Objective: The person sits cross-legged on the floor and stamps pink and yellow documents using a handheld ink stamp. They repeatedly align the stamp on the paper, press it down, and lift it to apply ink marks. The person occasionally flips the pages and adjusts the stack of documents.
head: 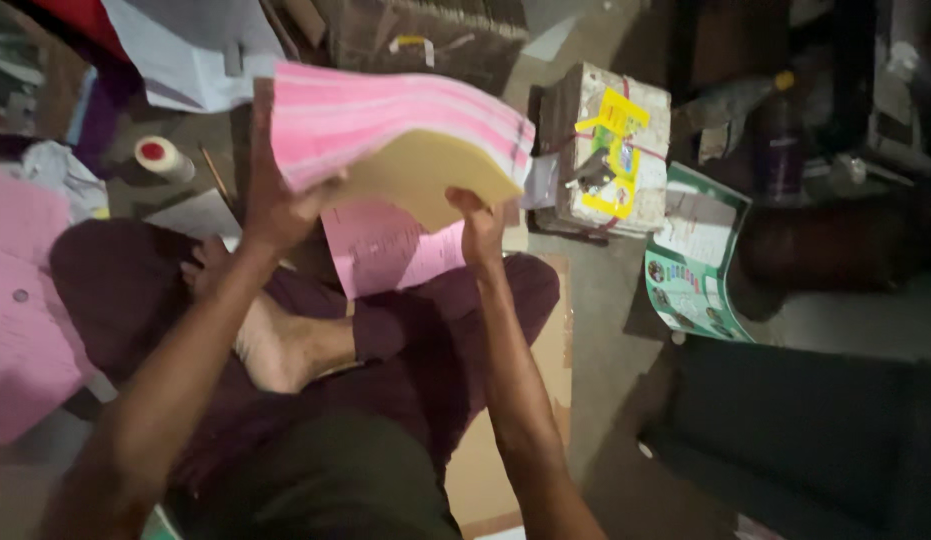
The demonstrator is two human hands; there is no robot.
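Pink-yellow paper stack (405, 140) in both hands, left hand (270, 205), right hand (482, 230)

Dim indoor spot, seen from above; grey concrete floor (595, 330), dusty and cluttered. Flat brown cardboard sheet (505, 440) spread on the floor at the centre. Tied bundle of papers (603, 150) with yellow labels, bound with string, standing farther back. Just to its right, a green-edged printed poster (697, 255) lying flat. Dark bottle with a yellow cap (777, 125) near the upper right, deep in shadow. Pink sheets (20, 300) heaped at the left edge. White roll with a red core (163, 158) beside a thin stick on the upper left. Black mat (805, 430) covering the lower right corner. Light weak, warm, strongest at the centre.
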